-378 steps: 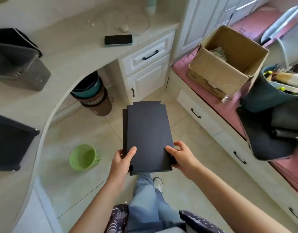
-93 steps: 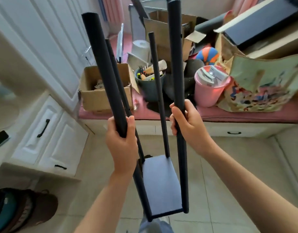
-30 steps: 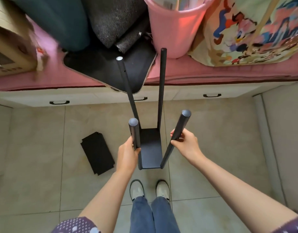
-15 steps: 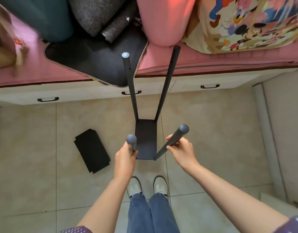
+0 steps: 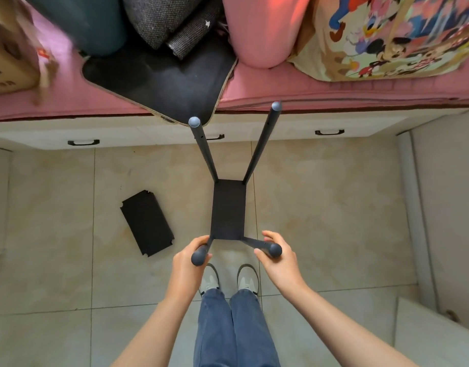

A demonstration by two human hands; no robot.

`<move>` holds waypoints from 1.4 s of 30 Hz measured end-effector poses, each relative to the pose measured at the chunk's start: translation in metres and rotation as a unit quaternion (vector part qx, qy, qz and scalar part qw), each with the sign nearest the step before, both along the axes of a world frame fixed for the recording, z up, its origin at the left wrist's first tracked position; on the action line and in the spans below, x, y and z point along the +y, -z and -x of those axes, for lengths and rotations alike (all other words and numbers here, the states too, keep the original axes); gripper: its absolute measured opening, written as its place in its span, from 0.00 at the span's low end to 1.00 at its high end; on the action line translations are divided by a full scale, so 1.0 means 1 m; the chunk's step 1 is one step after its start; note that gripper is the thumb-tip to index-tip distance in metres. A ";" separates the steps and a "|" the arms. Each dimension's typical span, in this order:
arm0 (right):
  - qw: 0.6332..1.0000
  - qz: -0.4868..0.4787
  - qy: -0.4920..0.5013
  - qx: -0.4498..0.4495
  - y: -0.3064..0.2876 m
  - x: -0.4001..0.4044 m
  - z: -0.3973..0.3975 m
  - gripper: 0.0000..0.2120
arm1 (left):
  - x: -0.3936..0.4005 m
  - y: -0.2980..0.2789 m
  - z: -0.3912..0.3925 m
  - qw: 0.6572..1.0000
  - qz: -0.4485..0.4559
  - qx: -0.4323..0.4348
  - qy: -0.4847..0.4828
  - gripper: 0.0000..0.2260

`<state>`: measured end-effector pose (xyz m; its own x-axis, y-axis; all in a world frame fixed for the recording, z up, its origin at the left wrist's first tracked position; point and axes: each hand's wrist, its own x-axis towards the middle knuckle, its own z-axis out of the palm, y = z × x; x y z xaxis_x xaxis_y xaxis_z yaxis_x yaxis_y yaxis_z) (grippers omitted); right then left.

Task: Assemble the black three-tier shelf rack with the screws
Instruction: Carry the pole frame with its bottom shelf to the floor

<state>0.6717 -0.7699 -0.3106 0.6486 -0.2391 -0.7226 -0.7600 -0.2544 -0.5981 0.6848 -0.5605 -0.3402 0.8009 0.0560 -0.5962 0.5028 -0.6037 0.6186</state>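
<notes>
The black rack (image 5: 228, 209) stands upright on the tiled floor in front of my feet: one shelf board at the bottom with four black poles rising from its corners. My left hand (image 5: 188, 263) grips the near left pole (image 5: 200, 256) just below its cap. My right hand (image 5: 277, 260) grips the near right pole (image 5: 265, 246) the same way. The two far poles (image 5: 204, 152) (image 5: 262, 144) lean outward toward the bench. A loose black shelf board (image 5: 147, 225) with notched corners lies flat on the floor to the left of the rack.
A pink-cushioned bench (image 5: 307, 94) with white drawers runs across the top, loaded with a black mat (image 5: 159, 83), a pink bin (image 5: 265, 25), a cartoon-print bag (image 5: 392, 41) and a cardboard box (image 5: 5, 56). A white cabinet (image 5: 445, 207) stands at right.
The rack has come down to stand on the floor. My view has tilted more straight down, and my hands sit lower, near the tops of the two near poles.
</notes>
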 end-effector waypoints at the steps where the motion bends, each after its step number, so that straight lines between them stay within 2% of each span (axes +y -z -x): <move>1: 1.000 -0.003 0.003 -0.004 -0.002 0.002 0.004 0.19 | 0.001 0.000 0.004 1.000 -0.002 -0.003 -0.004 0.15; 5: 0.999 -0.015 -0.026 -0.011 -0.005 0.012 0.007 0.17 | 0.005 0.002 0.024 0.998 0.006 0.003 -0.059 0.12; 12: 0.997 -0.018 -0.072 -0.021 -0.003 0.021 -0.003 0.20 | 0.003 0.011 0.052 0.991 0.031 0.016 -0.129 0.11; 19: 0.992 -0.008 -0.122 -0.036 -0.005 0.012 0.011 0.17 | 0.000 0.019 0.064 0.991 0.034 0.024 -0.130 0.11; 28: 0.986 0.041 -0.160 -0.013 0.002 0.000 0.034 0.14 | 0.008 0.022 0.066 0.997 0.019 0.052 -0.053 0.16; 36: 0.978 0.066 -0.195 0.011 -0.026 0.001 0.038 0.17 | 0.011 -0.018 0.065 0.999 -0.010 0.030 -0.022 0.16; 42: 0.965 0.088 -0.245 0.016 -0.078 -0.001 0.034 0.20 | 0.015 -0.080 0.066 1.000 -0.008 0.010 -0.024 0.10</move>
<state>0.6374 -0.7708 -0.2324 0.6935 -0.0296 -0.7199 -0.5396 -0.6834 -0.4917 0.6192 -0.5459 -0.2602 0.7848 0.1035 -0.6111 0.5435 -0.5887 0.5984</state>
